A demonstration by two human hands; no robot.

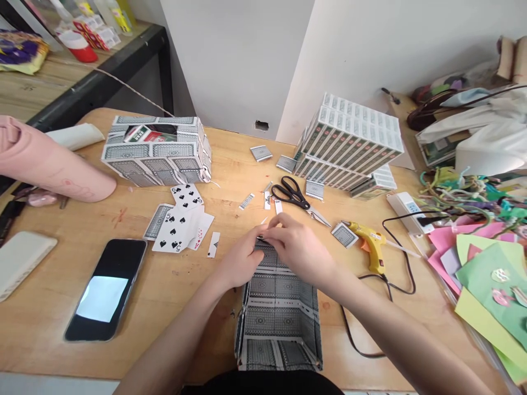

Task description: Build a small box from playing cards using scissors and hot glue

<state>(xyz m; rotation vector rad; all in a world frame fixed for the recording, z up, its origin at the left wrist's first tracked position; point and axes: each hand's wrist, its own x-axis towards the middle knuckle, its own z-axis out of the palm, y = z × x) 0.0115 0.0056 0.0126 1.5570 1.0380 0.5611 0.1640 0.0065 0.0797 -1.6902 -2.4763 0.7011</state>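
An open box built from playing cards lies in front of me, its grey patterned card backs showing inside. At its far end my left hand is closed, thumb and fingers pinching near the rim. My right hand meets it there, fingertips pressed together on the same edge. The exact spot between the fingertips is partly hidden. Just beyond the hands lie black-handled scissors and cut card strips. Loose playing cards fan out to the left. A yellow glue gun lies to the right.
A finished-looking card box holding small packs stands back left. Stacked card packs rise back right. A phone and pink roll lie left. A power strip, glue-gun cord and coloured paper lie right.
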